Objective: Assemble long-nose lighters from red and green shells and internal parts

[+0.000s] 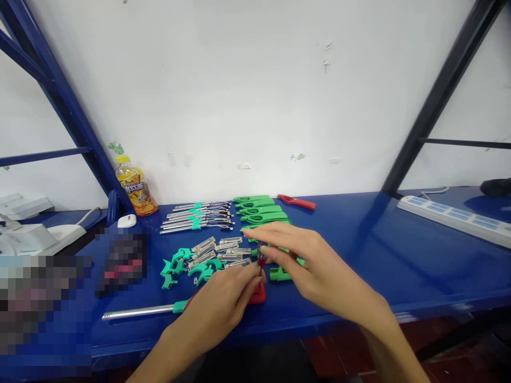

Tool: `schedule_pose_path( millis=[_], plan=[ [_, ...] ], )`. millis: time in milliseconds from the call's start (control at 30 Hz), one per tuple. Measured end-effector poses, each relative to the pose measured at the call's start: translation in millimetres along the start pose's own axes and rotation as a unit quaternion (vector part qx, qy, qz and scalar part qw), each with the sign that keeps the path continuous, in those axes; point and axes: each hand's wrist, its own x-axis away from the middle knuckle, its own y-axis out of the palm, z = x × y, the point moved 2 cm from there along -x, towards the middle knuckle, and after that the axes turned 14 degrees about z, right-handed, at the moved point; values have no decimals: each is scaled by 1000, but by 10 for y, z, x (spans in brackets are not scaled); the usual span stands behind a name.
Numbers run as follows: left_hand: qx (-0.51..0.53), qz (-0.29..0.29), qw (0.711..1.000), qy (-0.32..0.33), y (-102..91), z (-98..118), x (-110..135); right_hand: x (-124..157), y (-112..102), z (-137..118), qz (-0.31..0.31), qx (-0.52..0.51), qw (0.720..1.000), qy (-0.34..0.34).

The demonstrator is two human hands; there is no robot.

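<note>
A long-nosed lighter (258, 294) with a red handle, a green collar and a silver tube lies across the front of the blue table. My left hand (221, 298) is closed over its handle, pressing it down, with the fingertips around the shaft of a screwdriver. Upright above the handle stands this small screwdriver (261, 259), its grip clear and red. My right hand (307, 263) pinches the screwdriver's grip from above. The tip is hidden behind my fingers. Green trigger pieces (172, 266) and clear fuel tanks (203, 251) lie just beyond my left hand.
Metal lighter tubes with wires (187, 221) lie in a row at the back. Green handle shells (263, 210) and a red shell (297, 202) are to their right. A drink bottle (138, 189) stands back left; a white power strip (455, 218) lies right.
</note>
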Motion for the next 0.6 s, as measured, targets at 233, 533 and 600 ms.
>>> schedule_pose_path(
  millis=[233, 533, 600],
  plan=[
    [1, -1, 1000, -11, 13, 7, -19, -27, -3, 61, 14, -26, 998, 46],
    [-1, 1, 1000, -9, 11, 8, 5, -72, 19, 30, 43, 29, 998, 47],
    [0, 2, 1000, -9, 16, 5, 5, -71, 14, 37, 49, 32, 997, 56]
  ],
)
